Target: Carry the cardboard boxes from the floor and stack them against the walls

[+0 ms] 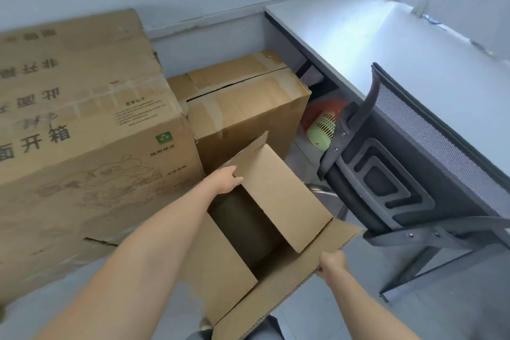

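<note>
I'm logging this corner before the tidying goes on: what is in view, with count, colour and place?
open box: 1, brown, centre foreground, flaps up
printed box: 1, brown, left, by the wall
taped box: 1, brown, between the printed box and the desk
desk: 1, white, right
office chair: 1, black mesh, at the desk
perforated plastic item: 1, light green, under the desk
bag: 1, red-orange, behind the green item
left hand: 1, grips the open box's far flap
right hand: 1, grips its near flap
</note>
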A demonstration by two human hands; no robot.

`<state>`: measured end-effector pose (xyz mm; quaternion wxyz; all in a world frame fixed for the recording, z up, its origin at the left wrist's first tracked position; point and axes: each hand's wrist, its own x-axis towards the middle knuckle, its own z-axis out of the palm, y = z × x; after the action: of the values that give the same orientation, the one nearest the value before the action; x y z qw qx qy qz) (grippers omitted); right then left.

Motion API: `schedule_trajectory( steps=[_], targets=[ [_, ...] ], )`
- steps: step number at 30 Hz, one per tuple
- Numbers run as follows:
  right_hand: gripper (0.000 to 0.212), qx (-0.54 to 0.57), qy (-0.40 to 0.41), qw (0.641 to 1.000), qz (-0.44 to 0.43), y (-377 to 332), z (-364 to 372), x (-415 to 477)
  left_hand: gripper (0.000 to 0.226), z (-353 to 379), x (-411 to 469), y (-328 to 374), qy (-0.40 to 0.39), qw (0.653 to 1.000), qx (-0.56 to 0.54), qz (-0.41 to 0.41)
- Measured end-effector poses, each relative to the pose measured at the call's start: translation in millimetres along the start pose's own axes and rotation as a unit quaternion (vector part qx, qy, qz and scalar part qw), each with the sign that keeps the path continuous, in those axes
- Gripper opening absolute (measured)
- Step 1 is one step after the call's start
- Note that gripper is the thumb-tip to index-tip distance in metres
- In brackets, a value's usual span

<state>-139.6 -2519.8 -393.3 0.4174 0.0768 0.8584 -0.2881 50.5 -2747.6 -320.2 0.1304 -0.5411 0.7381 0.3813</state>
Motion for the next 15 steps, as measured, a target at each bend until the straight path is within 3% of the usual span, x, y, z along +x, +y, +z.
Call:
schedule_trajectory(
  steps=[5,9,12,15],
  targets=[
    [0.034,-0.068,-0.077,0.994,-0.038,-27.0,38.6,3.9,0.058,0.3,-17.2,-70.7,0.003,0.995,-0.021,-0.101],
    [0.013,-0.171,-0.107,0.976,-0.082,-53.0,64.5,-9.3,0.058,6.1,-39.5,-106.5,0.017,0.987,-0.069,-0.143],
    [0.034,-0.222,-0.161,0.954,-0.122,-68.3,83.9,-30.5,0.056,9.9,-60.2,-122.5,0.040,0.982,-0.096,-0.159],
    [0.033,-0.283,-0.183,0.927,-0.166,-82.9,99.0,-57.7,0.057,9.0,-83.5,-138.1,0.068,0.974,-0.128,-0.175]
  ],
)
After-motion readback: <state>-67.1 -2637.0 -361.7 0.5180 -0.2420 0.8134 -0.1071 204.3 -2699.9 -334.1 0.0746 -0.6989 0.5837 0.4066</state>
